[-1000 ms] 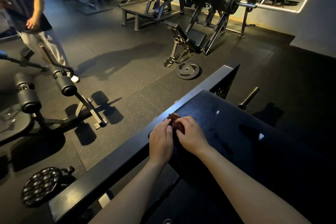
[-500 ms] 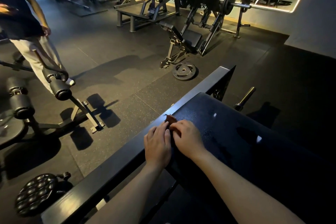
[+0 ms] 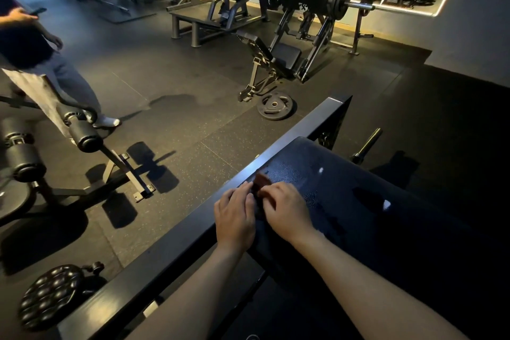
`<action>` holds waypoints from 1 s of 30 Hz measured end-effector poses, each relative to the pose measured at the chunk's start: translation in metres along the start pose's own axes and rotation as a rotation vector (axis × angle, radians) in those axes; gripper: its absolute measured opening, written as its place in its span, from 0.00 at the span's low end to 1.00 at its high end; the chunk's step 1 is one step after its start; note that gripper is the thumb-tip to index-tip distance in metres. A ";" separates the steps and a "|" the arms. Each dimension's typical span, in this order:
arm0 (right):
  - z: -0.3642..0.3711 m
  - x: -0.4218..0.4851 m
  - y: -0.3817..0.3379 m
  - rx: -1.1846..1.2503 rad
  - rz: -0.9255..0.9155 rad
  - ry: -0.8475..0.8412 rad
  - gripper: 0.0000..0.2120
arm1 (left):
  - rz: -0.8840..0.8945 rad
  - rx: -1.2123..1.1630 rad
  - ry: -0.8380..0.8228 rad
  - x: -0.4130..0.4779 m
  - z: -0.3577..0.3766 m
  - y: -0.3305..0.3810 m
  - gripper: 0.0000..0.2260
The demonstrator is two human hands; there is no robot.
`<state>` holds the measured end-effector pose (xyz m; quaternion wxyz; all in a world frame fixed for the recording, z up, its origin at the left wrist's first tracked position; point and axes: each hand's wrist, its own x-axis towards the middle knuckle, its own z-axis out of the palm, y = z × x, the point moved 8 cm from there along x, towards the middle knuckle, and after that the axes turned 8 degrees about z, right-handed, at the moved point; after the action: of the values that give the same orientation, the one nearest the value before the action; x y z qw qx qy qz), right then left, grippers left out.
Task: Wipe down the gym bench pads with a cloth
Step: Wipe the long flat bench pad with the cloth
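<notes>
A black padded bench pad (image 3: pixel 358 201) slopes across the lower right, with a few pale specks on it. A small brown cloth (image 3: pixel 259 181) lies bunched near the pad's left edge, mostly hidden under my fingers. My left hand (image 3: pixel 234 215) lies with fairly straight fingers along the pad's edge, its fingertips against the cloth's left side. My right hand (image 3: pixel 287 210) sits beside it, fingers curled over the cloth and thumb tucked against it.
A black steel frame bar (image 3: pixel 303 132) runs diagonally along the pad's left side. On the floor are a weight plate (image 3: pixel 274 106), a roller-pad bench (image 3: pixel 82 135) and a leg-press machine (image 3: pixel 289 58). A person (image 3: pixel 41 63) stands at the left, holding a phone.
Both hands stay together on the cloth and have slid slightly up the pad's edge. The person at the left has stepped along and raised a phone.
</notes>
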<state>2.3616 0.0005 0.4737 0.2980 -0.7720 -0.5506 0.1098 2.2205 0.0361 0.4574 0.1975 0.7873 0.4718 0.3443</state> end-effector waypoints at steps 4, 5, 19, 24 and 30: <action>0.001 -0.017 -0.012 0.043 -0.139 -0.065 0.12 | 0.048 0.039 -0.026 -0.004 0.002 0.005 0.24; -0.004 -0.011 -0.009 0.039 -0.162 -0.064 0.11 | 0.058 0.045 -0.025 -0.005 0.002 0.005 0.24; -0.008 -0.022 -0.008 -0.004 -0.179 -0.088 0.11 | 0.045 0.034 0.011 -0.008 0.001 0.006 0.23; -0.036 0.024 0.027 -0.070 0.027 0.025 0.16 | 0.026 0.019 0.004 -0.005 0.001 0.001 0.24; -0.009 -0.003 0.004 -0.046 -0.019 -0.016 0.13 | 0.032 -0.009 0.051 -0.004 -0.001 0.000 0.22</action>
<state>2.3678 -0.0064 0.4777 0.2767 -0.7725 -0.5627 0.1002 2.2188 0.0324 0.4567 0.1835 0.7850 0.4622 0.3695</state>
